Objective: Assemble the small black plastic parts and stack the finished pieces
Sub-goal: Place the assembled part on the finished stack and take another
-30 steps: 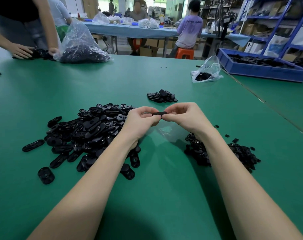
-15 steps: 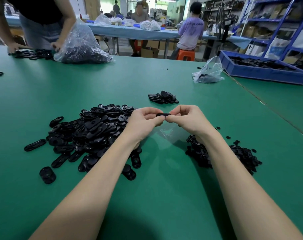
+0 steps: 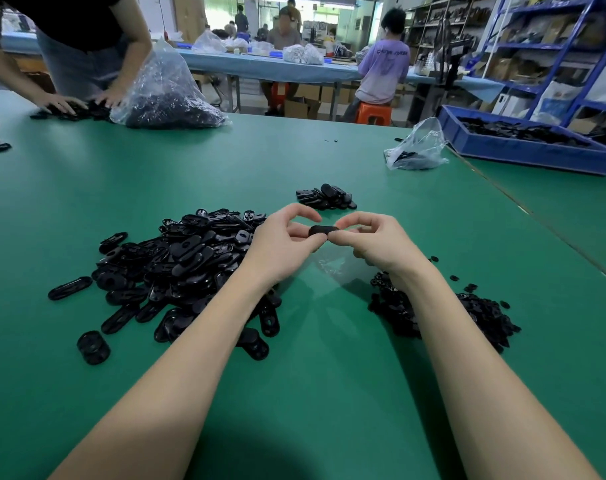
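Note:
My left hand (image 3: 281, 242) and my right hand (image 3: 376, 242) meet above the green table (image 3: 329, 393) and pinch one small black oval part (image 3: 323, 231) between their fingertips, one hand at each end. A big heap of black oval parts (image 3: 177, 268) lies to the left, partly under my left forearm. A heap of smaller black pieces (image 3: 467, 313) lies to the right, behind my right forearm. A small stack of black parts (image 3: 327, 197) sits just beyond my hands.
A clear bag of black parts (image 3: 170, 95) stands at the far left beside another person's hands (image 3: 62, 103). A smaller clear bag (image 3: 417, 147) and a blue bin of parts (image 3: 523, 143) are at the far right. Loose parts dot the table.
My hands stay together on the black part and have shifted only slightly. The person at the far left has brought both hands down onto a pile of parts.

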Motion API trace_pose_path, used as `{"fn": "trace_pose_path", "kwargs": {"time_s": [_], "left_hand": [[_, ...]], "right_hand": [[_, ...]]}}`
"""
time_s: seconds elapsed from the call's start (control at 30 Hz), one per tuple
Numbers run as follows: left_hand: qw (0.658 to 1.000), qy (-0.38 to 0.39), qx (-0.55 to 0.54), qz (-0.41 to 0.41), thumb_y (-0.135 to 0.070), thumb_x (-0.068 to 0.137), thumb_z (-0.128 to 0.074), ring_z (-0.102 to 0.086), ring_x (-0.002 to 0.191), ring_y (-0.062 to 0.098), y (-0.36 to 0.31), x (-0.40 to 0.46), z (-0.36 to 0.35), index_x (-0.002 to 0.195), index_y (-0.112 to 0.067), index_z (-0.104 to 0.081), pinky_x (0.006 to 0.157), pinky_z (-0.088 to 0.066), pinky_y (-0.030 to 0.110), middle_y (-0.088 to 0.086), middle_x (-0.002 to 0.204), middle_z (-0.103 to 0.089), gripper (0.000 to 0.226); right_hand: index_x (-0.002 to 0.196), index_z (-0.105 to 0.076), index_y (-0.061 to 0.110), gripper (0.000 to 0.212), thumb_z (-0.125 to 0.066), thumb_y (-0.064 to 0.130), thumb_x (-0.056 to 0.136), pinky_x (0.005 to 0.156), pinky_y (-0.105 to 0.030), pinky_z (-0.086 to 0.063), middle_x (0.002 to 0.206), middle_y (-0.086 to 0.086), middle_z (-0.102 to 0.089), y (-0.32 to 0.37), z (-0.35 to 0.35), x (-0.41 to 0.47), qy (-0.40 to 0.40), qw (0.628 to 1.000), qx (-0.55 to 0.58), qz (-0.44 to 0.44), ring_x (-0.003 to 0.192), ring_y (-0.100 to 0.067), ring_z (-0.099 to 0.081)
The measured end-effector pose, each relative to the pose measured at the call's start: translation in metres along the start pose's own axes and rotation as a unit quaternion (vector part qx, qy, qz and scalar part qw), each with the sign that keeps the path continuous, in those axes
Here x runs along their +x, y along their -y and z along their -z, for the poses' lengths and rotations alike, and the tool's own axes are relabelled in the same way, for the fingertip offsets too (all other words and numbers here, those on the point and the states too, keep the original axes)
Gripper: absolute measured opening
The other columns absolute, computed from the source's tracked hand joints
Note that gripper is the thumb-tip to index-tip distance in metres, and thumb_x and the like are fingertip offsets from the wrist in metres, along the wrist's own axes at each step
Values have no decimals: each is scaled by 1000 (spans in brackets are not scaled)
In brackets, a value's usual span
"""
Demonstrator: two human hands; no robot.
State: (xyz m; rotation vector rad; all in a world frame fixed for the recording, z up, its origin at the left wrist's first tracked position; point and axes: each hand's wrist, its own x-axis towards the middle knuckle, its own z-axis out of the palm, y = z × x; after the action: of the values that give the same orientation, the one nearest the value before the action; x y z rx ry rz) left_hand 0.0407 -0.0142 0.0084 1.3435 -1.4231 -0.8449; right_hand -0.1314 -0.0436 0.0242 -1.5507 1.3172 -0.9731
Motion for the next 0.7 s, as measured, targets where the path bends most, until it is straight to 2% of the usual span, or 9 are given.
{"fn": "trace_pose_path", "kwargs": {"time_s": [0.1, 0.23, 0.3, 0.4, 0.5, 0.6, 0.7], "left_hand": [[994, -5, 98, -54, -14, 83, -77, -71, 77, 11, -1, 1, 2, 98, -22, -72, 76, -53, 16, -4, 94, -76, 17], [983, -44, 167, -65, -16, 81, -77, -61, 61, -1, 0, 20, -2, 93, -21, -73, 65, -41, 4, -9, 90, -73, 14], [979, -94, 179, -26, -20, 80, -77, -62, 69, 2, 1, 42, -4, 93, -21, -73, 69, -40, 11, -6, 86, -71, 14], [968, -134, 209, 43, -29, 83, -72, -59, 91, 19, 5, 78, -8, 95, -19, -66, 77, -40, 23, 2, 91, -68, 17], [953, -135, 258, 80, -32, 88, -66, -57, 94, 27, 12, 102, -17, 98, -16, -57, 75, -39, 30, 8, 100, -63, 21], [936, -119, 319, 85, -36, 93, -61, -59, 96, 31, 12, 116, -30, 106, -16, -61, 75, -40, 32, 10, 109, -64, 24], [915, -76, 388, 78, -40, 95, -60, -62, 107, 32, 5, 124, -38, 111, -17, -64, 76, -39, 32, 10, 117, -65, 29]], "right_hand": [[91, -74, 26, 11, -81, 24, 83, 42, -16, -29, 72, 7, -64, 2, 6, -1, 10, 1000, 11, -27, 49, -7, -39], [98, -72, 28, 15, -79, 30, 85, 44, -15, -35, 81, 10, -76, 1, 10, 0, -9, 998, -33, -43, 47, -5, -48], [99, -71, 27, 14, -77, 32, 87, 48, -19, -37, 86, 9, -79, 0, 12, 1, -19, 998, -32, -53, 52, -6, -53], [98, -73, 26, 12, -74, 33, 89, 52, -21, -38, 87, 10, -79, -1, 16, 0, -9, 998, -26, -60, 57, -9, -54], [97, -73, 26, 9, -72, 31, 90, 49, -19, -36, 86, 12, -79, -1, 20, 0, 12, 998, -24, -61, 54, -7, -54], [99, -73, 23, 9, -69, 23, 91, 46, -17, -34, 85, 9, -78, -4, 22, 1, 24, 998, -12, -61, 49, -5, -51], [98, -74, 23, 9, -69, 21, 91, 49, -20, -34, 91, 7, -79, -6, 23, 1, 28, 998, -9, -56, 48, -3, -50]]}}
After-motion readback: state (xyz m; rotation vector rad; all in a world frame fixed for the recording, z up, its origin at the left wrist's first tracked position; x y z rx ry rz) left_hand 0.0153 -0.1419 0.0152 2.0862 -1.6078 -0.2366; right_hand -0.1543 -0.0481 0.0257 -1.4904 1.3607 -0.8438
